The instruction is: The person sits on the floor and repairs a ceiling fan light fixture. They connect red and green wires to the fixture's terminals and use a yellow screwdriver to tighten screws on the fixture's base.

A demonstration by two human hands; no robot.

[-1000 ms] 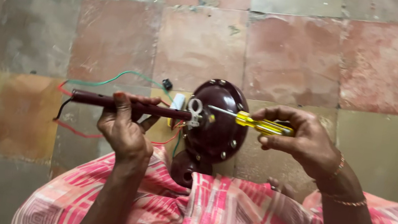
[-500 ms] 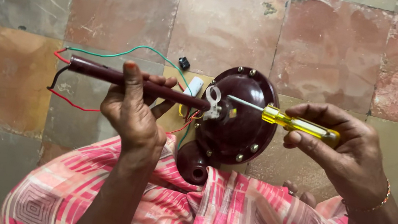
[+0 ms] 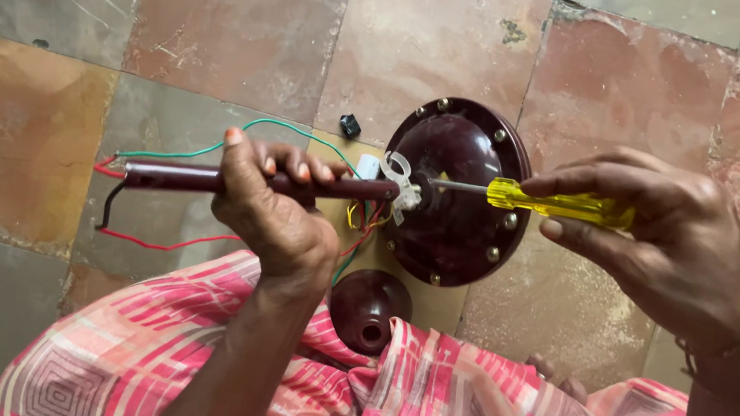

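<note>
between right-hand fingers [image 3: 574,231], yellow screwdriver [image 3: 559,204] points at maroon motor [image 3: 463,219].

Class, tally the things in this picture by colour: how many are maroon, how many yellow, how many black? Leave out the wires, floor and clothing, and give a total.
Maroon: 3, the rod in the left hand, the round motor housing, the cup-shaped cover
Yellow: 1, the screwdriver in the right hand
Black: 1, the small part on the floor
Total: 5
</note>
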